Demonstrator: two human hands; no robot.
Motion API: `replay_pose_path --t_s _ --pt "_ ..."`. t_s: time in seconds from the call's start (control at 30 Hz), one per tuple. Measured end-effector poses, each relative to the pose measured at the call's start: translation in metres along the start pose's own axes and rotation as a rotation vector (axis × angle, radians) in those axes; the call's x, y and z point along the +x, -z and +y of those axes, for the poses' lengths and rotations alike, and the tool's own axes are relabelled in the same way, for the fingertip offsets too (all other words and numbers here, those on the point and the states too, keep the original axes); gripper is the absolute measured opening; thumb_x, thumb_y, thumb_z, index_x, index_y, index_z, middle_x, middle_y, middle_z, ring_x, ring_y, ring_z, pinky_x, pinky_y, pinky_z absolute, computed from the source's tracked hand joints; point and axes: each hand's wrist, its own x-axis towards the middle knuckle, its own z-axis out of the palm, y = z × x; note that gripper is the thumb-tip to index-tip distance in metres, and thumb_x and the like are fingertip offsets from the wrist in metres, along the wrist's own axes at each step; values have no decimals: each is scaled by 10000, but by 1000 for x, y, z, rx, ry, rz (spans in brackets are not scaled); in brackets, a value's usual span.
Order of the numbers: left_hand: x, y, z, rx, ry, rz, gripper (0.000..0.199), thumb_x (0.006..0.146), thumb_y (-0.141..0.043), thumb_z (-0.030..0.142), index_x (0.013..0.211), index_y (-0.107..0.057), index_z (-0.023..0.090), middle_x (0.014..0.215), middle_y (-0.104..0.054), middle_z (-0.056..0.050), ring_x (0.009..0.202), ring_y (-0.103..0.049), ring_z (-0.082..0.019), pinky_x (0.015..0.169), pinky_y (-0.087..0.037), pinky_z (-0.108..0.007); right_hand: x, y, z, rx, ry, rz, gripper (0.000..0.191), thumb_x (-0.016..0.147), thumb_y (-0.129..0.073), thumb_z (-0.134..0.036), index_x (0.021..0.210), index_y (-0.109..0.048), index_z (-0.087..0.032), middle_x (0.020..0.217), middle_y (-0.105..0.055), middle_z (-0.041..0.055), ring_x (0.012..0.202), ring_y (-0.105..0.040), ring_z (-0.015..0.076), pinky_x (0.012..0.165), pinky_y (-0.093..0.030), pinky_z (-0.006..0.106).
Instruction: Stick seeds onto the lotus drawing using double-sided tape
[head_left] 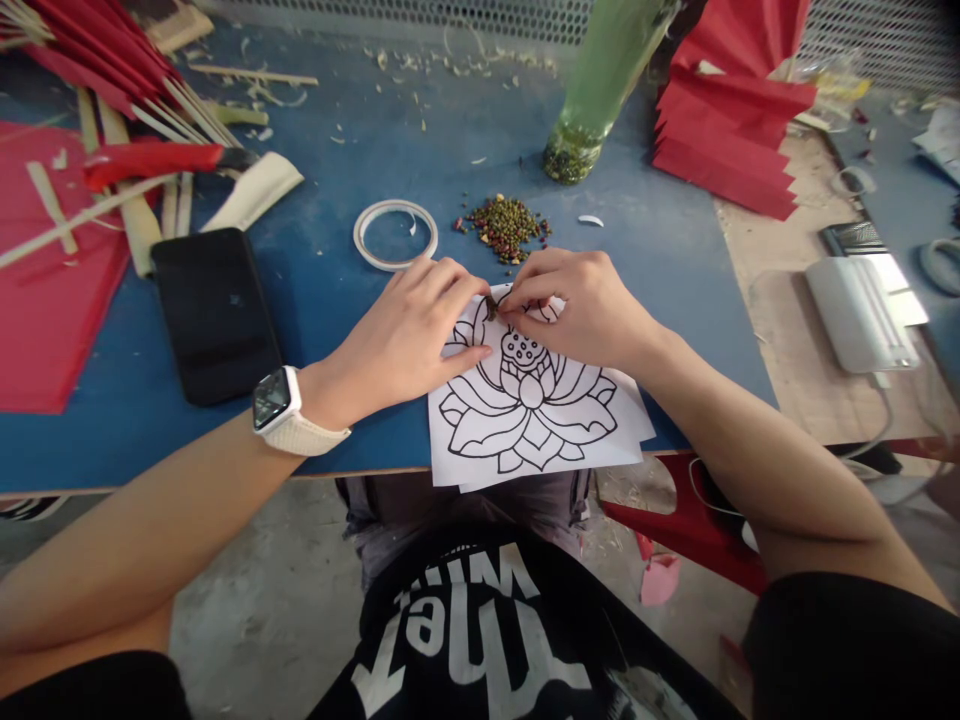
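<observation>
A paper with a black line drawing of a lotus (pixel 531 393) lies at the table's front edge, with another sheet beneath it. My left hand (pixel 420 330) rests on its upper left part, thumb and fingers apart. The fingers of my right hand (pixel 581 305) are pinched together over the top of the drawing; whatever they hold is too small to make out. A few dark green beans (pixel 491 306) sit on the paper between the fingertips of both hands. Just beyond the paper is a loose pile of green and reddish beans (pixel 508 228).
A roll of tape (pixel 395 235) lies left of the pile. Farther left are a black phone (pixel 215 315), a red-handled tool (pixel 157 163) and red paper (pixel 45 300). Behind stands a green-tinted bottle (pixel 600 90); folded red paper (pixel 727 130) and a white charger (pixel 859 315) are at right.
</observation>
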Motion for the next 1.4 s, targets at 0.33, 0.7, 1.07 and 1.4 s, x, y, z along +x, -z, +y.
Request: replay_pose_path --t_s 0.33,0.7,1.07,1.4 --pt "-1 -1 -1 -18 -3 11 473 1155 -915 361 1571 -757 200 1519 -787 -173 1485 -750 -464 1373 -613 -725 -1 -1 -1 0 -21 -3 233 1134 -804 -218 1005 -993 -261 1051 -886 72 956 -782 259 962 -632 444" --pt "0 1 0 25 -57 24 412 1175 -904 334 1572 -857 236 1470 -785 -158 1401 -758 -430 1298 -656 -711 -1 -1 -3 32 -58 0 222 1085 -808 -196 988 -994 -271 1055 -890 70 966 -786 262 974 -620 456" --pt "-3 0 -3 46 -63 -9 474 1228 -872 365 1697 -900 302 1492 -766 -172 1437 -712 -442 1348 -617 -744 4 31 31 -189 -241 113 172 1047 -859 -188 1125 -968 -295 1185 -919 104 992 -809 309 1065 -687 546" --pt "-2 -2 -5 36 -45 -3 553 1218 -867 410 1758 -803 309 1533 -771 -157 1471 -720 -436 1389 -602 -738 4 46 52 -372 -398 1 281 1046 -854 -105 1241 -1007 -238 1236 -940 142 991 -812 297 1114 -653 537"
